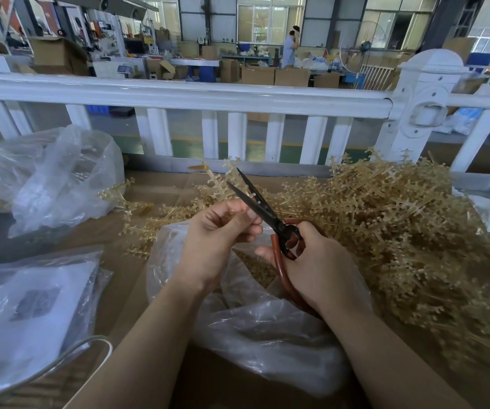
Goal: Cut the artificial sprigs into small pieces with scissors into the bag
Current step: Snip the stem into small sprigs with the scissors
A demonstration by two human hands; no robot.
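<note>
My left hand (220,234) pinches a small tan sprig piece (239,215) between thumb and fingers, right at the black blades of the scissors (255,199). My right hand (317,261) grips the scissors by their red-brown handles; the blades are parted and point up to the left. Both hands hover over a clear plastic bag (252,320) with cut tan pieces (260,268) inside. A big heap of tan artificial sprigs (400,225) lies to the right, and a few loose sprigs (149,214) lie to the left.
A brown cardboard surface (137,278) lies under everything. Crumpled clear bags sit at the far left (49,178), and a bagged white sheet (31,308) is at the near left. A white railing (179,95) runs across behind the work surface. A person stands far back.
</note>
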